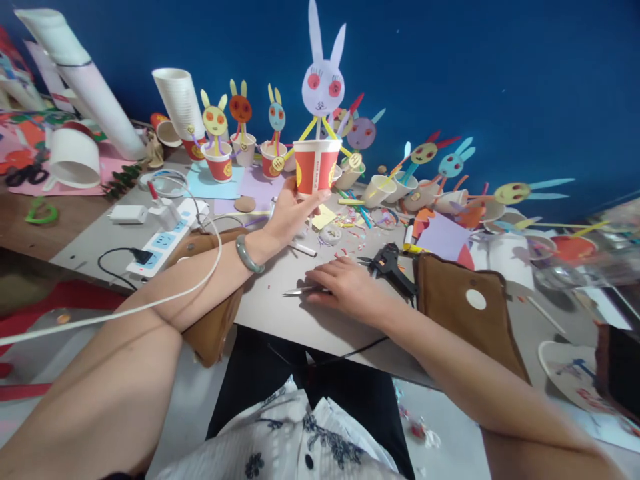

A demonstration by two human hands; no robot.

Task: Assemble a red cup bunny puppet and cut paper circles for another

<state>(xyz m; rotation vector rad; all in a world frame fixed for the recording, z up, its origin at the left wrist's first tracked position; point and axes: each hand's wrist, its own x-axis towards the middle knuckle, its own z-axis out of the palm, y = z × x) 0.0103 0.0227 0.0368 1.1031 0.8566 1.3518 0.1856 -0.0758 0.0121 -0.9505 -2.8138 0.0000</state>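
My left hand (293,213) grips the base of a red and white paper cup (316,167) and holds it up above the grey table (280,293). A white paper rabbit head (323,85) on yellow sticks rises from that cup. A green bangle (249,255) sits on the left wrist. My right hand (345,288) lies flat on the table, fingers over a pair of scissors (300,291). A black glue gun (393,265) lies just right of that hand.
Several finished rabbit cups (219,160) stand along the blue wall, and others lie tipped over at the right (440,193). A white power strip (163,243) with plugs is at the left. A stack of white cups (180,100), brown bags (463,313) and paper scraps surround the work area.
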